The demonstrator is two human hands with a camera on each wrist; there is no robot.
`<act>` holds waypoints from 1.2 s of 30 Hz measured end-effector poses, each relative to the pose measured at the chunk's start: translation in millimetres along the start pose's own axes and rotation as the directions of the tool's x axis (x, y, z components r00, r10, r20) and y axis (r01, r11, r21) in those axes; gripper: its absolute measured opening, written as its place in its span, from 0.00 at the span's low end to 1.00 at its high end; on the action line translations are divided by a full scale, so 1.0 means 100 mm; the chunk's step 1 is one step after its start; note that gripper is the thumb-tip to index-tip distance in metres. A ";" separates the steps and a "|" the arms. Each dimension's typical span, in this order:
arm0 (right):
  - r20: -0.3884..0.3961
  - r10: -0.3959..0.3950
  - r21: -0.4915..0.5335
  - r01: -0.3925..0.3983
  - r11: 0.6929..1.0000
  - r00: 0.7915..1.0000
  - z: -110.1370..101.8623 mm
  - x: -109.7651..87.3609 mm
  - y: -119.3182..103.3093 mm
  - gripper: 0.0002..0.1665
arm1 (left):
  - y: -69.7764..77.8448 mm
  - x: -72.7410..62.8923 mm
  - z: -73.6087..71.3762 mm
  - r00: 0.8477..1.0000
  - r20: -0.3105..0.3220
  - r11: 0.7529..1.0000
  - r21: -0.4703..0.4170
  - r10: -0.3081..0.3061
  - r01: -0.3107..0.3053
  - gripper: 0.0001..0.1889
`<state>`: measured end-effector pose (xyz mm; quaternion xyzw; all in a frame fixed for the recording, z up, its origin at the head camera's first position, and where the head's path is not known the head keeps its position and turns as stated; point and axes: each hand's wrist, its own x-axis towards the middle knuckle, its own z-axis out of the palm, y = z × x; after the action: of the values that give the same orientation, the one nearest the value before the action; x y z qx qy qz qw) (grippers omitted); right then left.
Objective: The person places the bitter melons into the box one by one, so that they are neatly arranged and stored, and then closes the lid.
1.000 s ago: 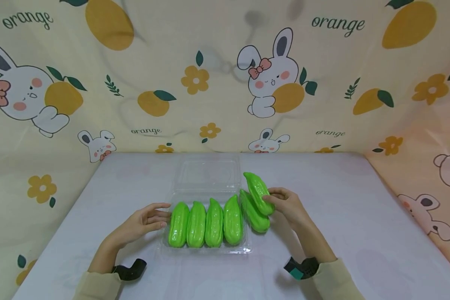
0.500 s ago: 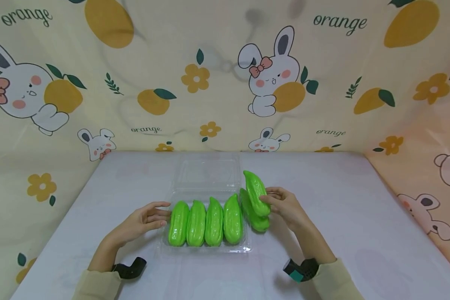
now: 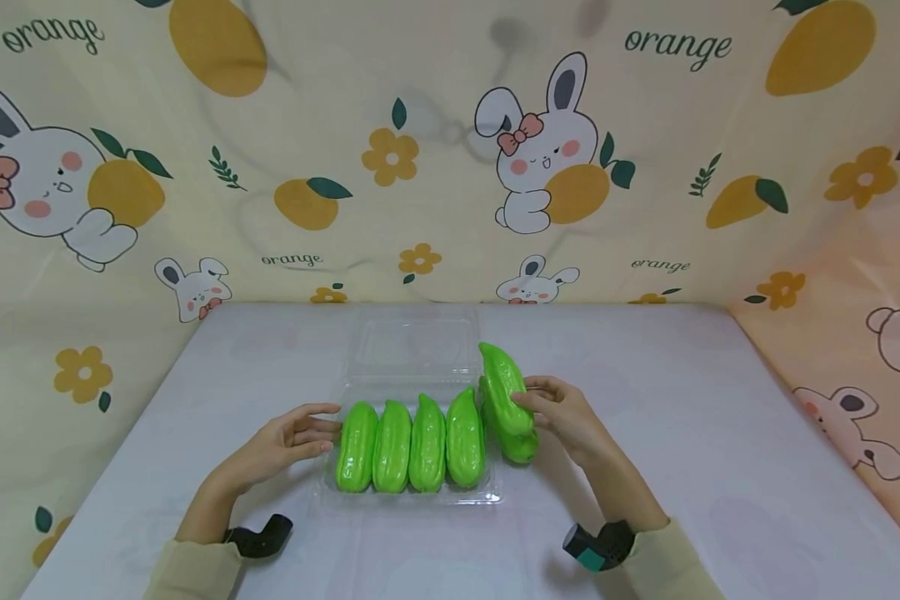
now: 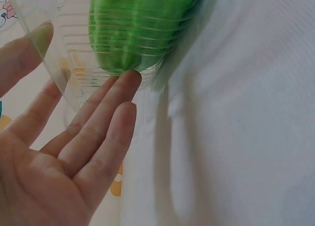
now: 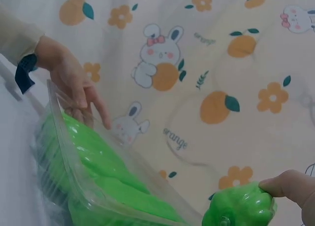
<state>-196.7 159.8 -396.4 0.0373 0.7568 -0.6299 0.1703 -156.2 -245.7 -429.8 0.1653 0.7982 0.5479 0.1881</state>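
Several glossy green, ribbed gourds with pointed tips lie side by side in a clear plastic clamshell box. My right hand pinches another green gourd between thumb and fingers, tip pointing away. This one is raised at the box's right side and overlaps a further gourd, mostly hidden under it in the head view. My left hand has its fingers extended at the box's left wall. In the left wrist view, its fingertips are right at the ribbed plastic.
The box's clear lid lies folded back behind it on the white table. A printed cloth with rabbits and oranges hangs behind and along the sides. Each wrist bears a black camera.
My right hand has moved slightly left with its gourd, bringing it more over the one below and closer to the row. The left hand stays at the box wall.
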 end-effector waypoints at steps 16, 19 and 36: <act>0.014 0.004 0.014 -0.004 1.000 1.000 0.09 -0.05 -0.04 0.32 | 0.02 0.01 0.00 1.000 -0.004 1.000 0.011 -0.010 0.010 0.32; 0.005 0.012 -0.001 -0.012 1.000 1.000 0.12 -0.07 -0.05 0.31 | 0.01 0.01 0.01 1.000 -0.007 1.000 0.014 -0.015 0.015 0.32; 0.078 -0.032 -0.012 0.033 0.999 0.996 0.22 -0.15 -0.03 0.32 | -0.05 0.03 0.01 0.999 -0.016 0.999 0.018 -0.043 0.043 0.33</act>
<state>-179.2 140.2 -392.0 -0.0008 0.7544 -0.6284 0.1896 -158.4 -245.6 -435.6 0.1457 0.8081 0.5374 0.1923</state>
